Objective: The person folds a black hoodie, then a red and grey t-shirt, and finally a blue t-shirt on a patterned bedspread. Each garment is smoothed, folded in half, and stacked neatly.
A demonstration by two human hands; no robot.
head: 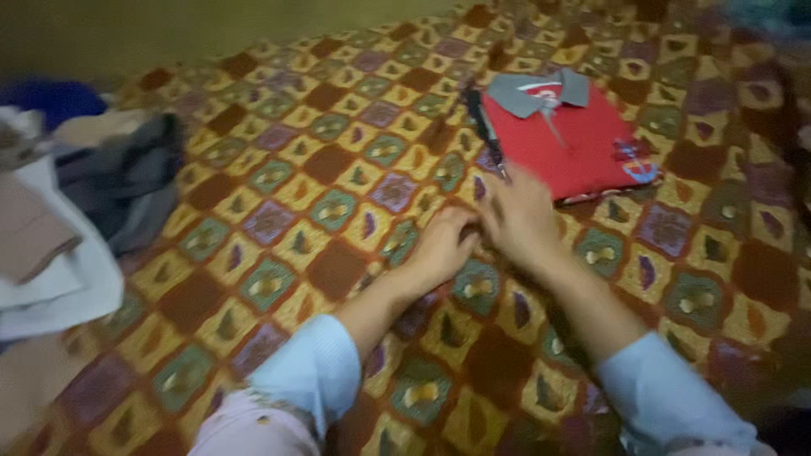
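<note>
Red shirt (583, 143) lies folded at one o'clock. Both hands, left (441, 249) and right (517, 215), rest flat and open on the blanket (279, 219), holding nothing.

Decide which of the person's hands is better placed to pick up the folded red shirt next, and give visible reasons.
Probably the right hand: it lies just beside the folded red shirt on the patterned bedspread, while the left hand rests farther from it.

At the left edge lies a heap of clothes (51, 219), with a dark grey garment (127, 181), white fabric (68, 283) and a folded beige piece (29, 236), and a blue cloth (55, 97) sits behind it.
</note>
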